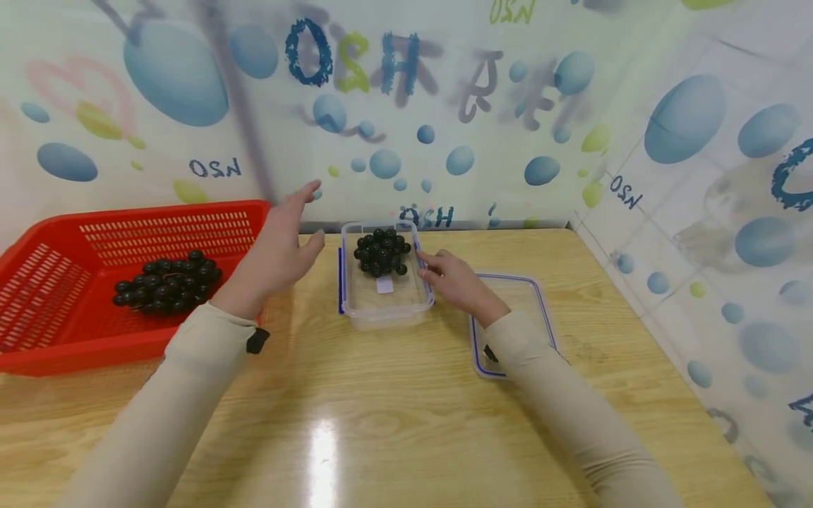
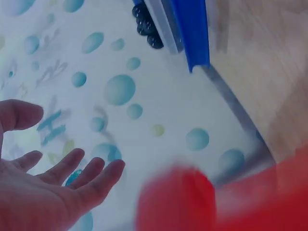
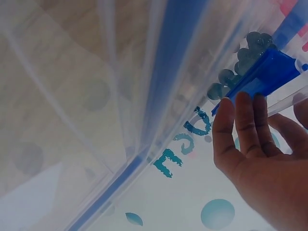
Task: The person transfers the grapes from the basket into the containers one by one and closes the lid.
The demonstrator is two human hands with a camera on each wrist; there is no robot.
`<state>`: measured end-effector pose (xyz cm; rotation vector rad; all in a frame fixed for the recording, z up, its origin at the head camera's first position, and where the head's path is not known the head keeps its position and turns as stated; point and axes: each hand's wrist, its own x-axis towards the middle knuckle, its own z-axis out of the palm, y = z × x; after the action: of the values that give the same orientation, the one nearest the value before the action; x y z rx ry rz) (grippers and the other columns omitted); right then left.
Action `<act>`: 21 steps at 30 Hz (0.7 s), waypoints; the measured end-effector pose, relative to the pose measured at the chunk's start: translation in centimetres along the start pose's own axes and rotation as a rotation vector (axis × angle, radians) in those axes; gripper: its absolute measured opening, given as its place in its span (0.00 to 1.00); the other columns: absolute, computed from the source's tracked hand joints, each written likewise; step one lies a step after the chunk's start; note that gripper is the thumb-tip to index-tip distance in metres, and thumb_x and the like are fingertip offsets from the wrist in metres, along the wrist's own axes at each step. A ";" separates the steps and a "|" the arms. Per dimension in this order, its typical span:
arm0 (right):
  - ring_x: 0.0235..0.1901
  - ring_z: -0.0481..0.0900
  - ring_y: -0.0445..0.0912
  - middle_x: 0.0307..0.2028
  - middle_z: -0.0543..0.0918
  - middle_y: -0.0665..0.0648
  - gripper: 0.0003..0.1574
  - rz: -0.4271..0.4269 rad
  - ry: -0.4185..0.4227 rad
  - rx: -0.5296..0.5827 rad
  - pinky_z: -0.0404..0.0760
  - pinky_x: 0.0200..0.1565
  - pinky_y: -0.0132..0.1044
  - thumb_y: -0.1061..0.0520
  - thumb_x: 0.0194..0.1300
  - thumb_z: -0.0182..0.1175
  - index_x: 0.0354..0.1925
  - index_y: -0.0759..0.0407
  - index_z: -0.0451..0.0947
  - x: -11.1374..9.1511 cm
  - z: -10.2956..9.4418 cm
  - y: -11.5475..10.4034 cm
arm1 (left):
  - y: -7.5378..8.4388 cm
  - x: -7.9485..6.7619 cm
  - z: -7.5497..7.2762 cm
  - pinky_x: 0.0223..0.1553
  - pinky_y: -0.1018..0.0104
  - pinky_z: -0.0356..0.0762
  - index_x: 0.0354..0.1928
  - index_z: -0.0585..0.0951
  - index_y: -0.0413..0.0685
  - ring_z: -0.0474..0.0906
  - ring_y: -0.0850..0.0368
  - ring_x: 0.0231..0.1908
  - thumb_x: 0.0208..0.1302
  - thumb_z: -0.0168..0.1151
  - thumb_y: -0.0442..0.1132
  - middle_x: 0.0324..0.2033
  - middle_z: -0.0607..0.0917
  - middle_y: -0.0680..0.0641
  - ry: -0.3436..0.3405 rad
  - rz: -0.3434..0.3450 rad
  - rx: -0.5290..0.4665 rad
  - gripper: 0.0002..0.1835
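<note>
On the counter (image 1: 394, 409), the right hand (image 1: 454, 279), fingers relaxed, touches the box (image 1: 387, 309) of grapes (image 1: 381, 252), perhaps steadying it; the left hand (image 1: 286, 247), spread wide, holds nothing.

Booth-like corner, room type unclear. Wood-grain surface (image 1: 381, 409) at 6 o'clock, bubble-print sheeting (image 1: 483, 197) with reversed lettering (image 1: 406, 63) at 12 o'clock, similar side panel (image 1: 749, 303) at 3 o'clock.
</note>
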<state>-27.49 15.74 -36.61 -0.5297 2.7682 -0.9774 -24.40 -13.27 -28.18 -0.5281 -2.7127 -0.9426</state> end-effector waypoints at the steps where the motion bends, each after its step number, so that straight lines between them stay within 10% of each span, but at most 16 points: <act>1: 0.31 0.65 0.49 0.38 0.70 0.59 0.31 0.003 -0.002 -0.003 0.67 0.31 0.40 0.53 0.78 0.48 0.74 0.57 0.59 0.0 0.0 0.0 | 0.1 -0.1 -0.7 0.65 0.38 0.55 0.77 0.51 0.49 0.55 0.35 0.68 0.69 0.55 0.34 0.69 0.61 0.34 0.023 -0.003 -0.011 0.38; 11: 0.31 0.65 0.50 0.38 0.70 0.59 0.31 -0.012 0.005 0.025 0.67 0.31 0.40 0.53 0.78 0.48 0.74 0.56 0.58 0.2 -0.6 0.1 | -0.3 -0.9 -9.3 0.55 0.30 0.65 0.76 0.54 0.44 0.58 0.29 0.64 0.72 0.51 0.47 0.69 0.60 0.31 0.000 -0.304 0.136 0.36; 21: 0.30 0.65 0.50 0.39 0.70 0.59 0.31 -0.007 -0.018 0.038 0.67 0.31 0.40 0.52 0.78 0.47 0.75 0.55 0.56 0.3 -0.7 -0.2 | -7.7 -0.5 -14.0 0.43 0.29 0.69 0.69 0.60 0.30 0.62 0.23 0.51 0.70 0.53 0.52 0.57 0.63 0.21 -0.154 -0.450 0.319 0.37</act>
<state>-27.92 15.88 -35.91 -0.5398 2.7282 -1.0202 -25.82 -27.85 -21.75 0.0805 -3.1063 -0.5469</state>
